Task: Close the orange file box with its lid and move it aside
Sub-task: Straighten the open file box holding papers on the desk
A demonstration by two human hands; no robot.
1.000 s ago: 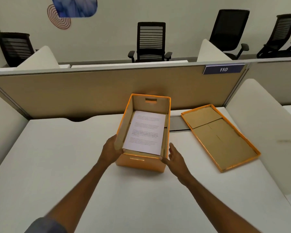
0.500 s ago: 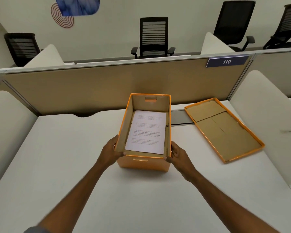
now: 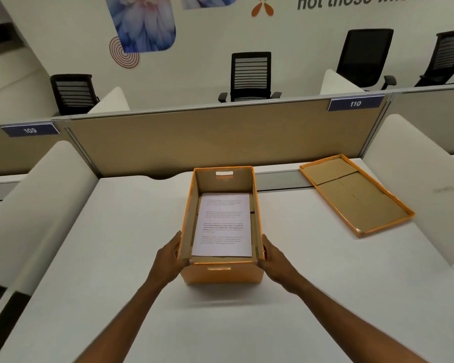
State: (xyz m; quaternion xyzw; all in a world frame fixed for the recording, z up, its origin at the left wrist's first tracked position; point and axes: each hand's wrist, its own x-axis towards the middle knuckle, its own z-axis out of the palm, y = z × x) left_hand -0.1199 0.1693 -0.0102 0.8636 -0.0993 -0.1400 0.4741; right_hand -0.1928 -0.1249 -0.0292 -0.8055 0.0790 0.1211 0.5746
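Observation:
The orange file box [image 3: 222,275] stands open in the middle of the white desk, with a printed sheet of paper [image 3: 223,224] lying inside it. My left hand [image 3: 169,258] grips its near left corner and my right hand [image 3: 274,259] grips its near right corner, fingers pressed on the side walls. The orange lid [image 3: 354,192] lies upside down on the desk to the right of the box, its brown cardboard inside facing up, apart from both hands.
A tan partition [image 3: 207,137] closes off the back of the white desk [image 3: 116,258], with white curved dividers [image 3: 40,195] on the left and right. Black office chairs [image 3: 250,76] stand beyond the partition. Bare desk surface lies left of the box and in front of it.
My right hand has closed in from just beside the box onto its near right corner. The view has tilted up. The box and lid have stayed where they were.

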